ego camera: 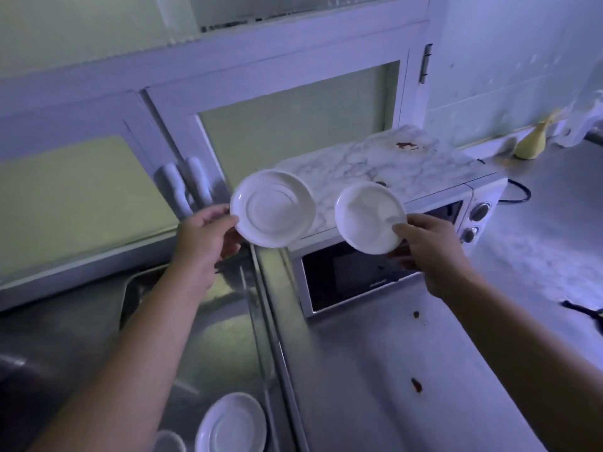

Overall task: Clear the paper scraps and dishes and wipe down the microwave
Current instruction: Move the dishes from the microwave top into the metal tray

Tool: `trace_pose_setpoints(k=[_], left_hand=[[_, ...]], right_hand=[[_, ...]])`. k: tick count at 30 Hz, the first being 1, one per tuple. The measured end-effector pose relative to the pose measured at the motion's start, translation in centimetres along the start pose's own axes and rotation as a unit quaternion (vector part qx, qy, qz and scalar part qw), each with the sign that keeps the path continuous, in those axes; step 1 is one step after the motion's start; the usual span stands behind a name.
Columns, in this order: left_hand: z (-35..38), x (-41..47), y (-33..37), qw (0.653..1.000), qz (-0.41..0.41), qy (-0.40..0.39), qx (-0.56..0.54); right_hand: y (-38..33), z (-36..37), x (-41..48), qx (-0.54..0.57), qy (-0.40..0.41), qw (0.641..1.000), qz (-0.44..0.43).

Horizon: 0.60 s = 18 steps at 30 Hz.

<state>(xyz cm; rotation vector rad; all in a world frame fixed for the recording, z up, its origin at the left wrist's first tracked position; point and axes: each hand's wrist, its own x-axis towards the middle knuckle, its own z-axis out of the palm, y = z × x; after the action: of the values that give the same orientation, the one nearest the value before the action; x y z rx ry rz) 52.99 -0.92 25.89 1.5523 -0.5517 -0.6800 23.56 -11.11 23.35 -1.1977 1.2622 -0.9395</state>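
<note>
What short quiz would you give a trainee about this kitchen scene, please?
1. True or false: the left hand grips the ringed plate while the right hand holds nothing.
2. Where does the third plate lie? A in the sink; B in the cupboard; C on the floor.
3. What soils the marble-patterned top of the microwave?
Key: 1 false, the right hand pinches the smaller plate; 2 A; 3 brown stains.
</note>
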Motion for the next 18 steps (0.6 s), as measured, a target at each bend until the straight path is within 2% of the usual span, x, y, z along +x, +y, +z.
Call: trace_pose_setpoints(k=[6,12,15,18], left_hand=[[-15.3,-10.7,-7.6,0.992,-0.069,0.097,-0.052],[-27.6,-21.3,-16.0,0.956,-0.138,0.223,-0.131],[-31.8,-25.6,-19.4,0.945,-0.162,0.25,-0.135],[-35.0,-28.7,-22.0,0.921,-0.19,0.303,-0.153]], right_hand=[[7.1,6.2,-12.0,-0.017,-0.135,0.987,0.081],[15.5,13.4,-20.4,-0.103,-0.238,0.949,0.177],[17.8,17.9,-23.0,-0.143,-0.265,0.933,0.196],[19.7,22.8,-24.4,-0.18,-0.301,0.921,0.169]])
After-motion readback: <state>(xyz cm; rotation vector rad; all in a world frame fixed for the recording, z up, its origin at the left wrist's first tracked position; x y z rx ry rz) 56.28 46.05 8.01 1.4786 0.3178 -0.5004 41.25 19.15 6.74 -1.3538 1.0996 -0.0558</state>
